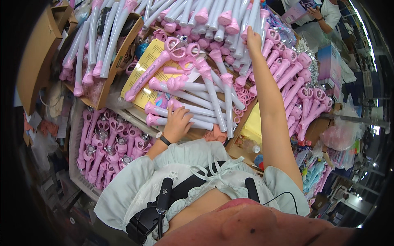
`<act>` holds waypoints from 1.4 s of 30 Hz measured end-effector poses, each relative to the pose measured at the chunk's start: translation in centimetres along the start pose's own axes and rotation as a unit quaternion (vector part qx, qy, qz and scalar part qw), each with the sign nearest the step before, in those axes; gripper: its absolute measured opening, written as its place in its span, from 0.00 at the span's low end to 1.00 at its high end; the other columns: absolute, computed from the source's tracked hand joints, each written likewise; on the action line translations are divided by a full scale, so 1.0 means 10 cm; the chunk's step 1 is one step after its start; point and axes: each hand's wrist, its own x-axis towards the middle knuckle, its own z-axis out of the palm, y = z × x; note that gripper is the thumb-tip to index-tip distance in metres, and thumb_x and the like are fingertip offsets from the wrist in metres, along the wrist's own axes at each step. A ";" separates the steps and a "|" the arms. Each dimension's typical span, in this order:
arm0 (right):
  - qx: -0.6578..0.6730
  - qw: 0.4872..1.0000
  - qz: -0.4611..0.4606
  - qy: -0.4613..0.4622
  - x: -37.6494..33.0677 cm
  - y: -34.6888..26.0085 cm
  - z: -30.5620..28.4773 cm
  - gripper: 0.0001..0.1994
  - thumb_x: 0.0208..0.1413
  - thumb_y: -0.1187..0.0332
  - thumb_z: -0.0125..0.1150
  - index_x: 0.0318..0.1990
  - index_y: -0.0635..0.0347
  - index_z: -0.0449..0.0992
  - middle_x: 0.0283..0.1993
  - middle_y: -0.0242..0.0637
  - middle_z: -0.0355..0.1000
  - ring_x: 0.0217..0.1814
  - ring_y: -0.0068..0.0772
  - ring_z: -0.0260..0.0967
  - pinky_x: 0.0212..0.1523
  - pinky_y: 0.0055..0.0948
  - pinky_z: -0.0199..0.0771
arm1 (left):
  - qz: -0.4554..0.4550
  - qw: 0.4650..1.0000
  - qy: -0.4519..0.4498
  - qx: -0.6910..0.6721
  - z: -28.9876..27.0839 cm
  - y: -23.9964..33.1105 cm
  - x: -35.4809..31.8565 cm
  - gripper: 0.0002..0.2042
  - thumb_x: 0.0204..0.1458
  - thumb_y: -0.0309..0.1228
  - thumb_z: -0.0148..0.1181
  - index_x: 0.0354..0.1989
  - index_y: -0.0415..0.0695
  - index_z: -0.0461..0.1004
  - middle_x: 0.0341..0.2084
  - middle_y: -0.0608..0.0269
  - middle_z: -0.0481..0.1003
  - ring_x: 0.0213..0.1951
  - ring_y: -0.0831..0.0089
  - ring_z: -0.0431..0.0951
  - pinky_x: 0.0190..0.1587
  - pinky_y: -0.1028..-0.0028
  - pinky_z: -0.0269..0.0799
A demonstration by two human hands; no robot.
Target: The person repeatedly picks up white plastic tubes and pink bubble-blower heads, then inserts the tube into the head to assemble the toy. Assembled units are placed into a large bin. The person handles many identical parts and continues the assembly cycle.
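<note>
My left hand (177, 124), with a dark-strapped watch at the wrist, lies over several white tubes with pink ends (201, 109) on the work table. Its fingers are spread, pressing on the tubes without wrapping round one. At the far side my right hand (253, 41) is closed at the pink end of a white tube (252, 18) in a large pile of similar tubes (213, 14); its fingertips are partly hidden. Between the hands, more tubes lie crossed. A pink wand-like toy part (150, 76) with a ring-shaped head rests on a yellow printed sheet (141, 61).
At left, a grey crate (78, 174) holds pink wand parts, beneath a cardboard box (119, 61) of tubes. Pink handles (293, 74) are heaped at right. Small pink rings (243, 98) lie beside a yellow sheet (251, 123). Another person (328, 16) holds a box at the far right.
</note>
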 end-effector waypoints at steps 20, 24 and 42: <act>-0.126 0.971 -0.202 -0.013 -2.32 0.05 -0.54 0.29 0.42 0.60 0.66 0.52 0.59 0.63 0.43 0.44 0.69 0.41 0.39 0.70 0.42 0.33 0.70 | 0.017 0.979 -0.081 -0.188 -0.03 0.31 0.23 0.19 0.47 0.31 0.60 0.48 0.41 0.67 0.44 0.55 0.70 0.48 0.58 0.69 0.55 0.61 0.60; 0.042 0.983 -0.162 0.074 -2.60 -0.46 -0.77 0.28 0.42 0.61 0.69 0.49 0.59 0.64 0.40 0.40 0.68 0.38 0.28 0.68 0.38 0.27 0.70 | -0.003 0.930 -0.052 -0.365 0.07 0.69 0.30 0.29 0.47 0.35 0.61 0.56 0.41 0.59 0.43 0.51 0.71 0.48 0.59 0.70 0.51 0.66 0.64; 0.108 0.989 -0.099 -0.032 -3.18 -0.31 -1.52 0.22 0.63 0.53 0.39 0.45 0.60 0.76 0.22 0.29 0.70 0.19 0.15 0.62 0.17 0.14 0.58 | -0.136 0.788 -0.361 -0.480 -0.64 1.14 0.12 0.29 0.47 0.27 0.60 0.59 0.42 0.57 0.28 0.65 0.70 0.20 0.80 0.68 0.21 0.80 0.64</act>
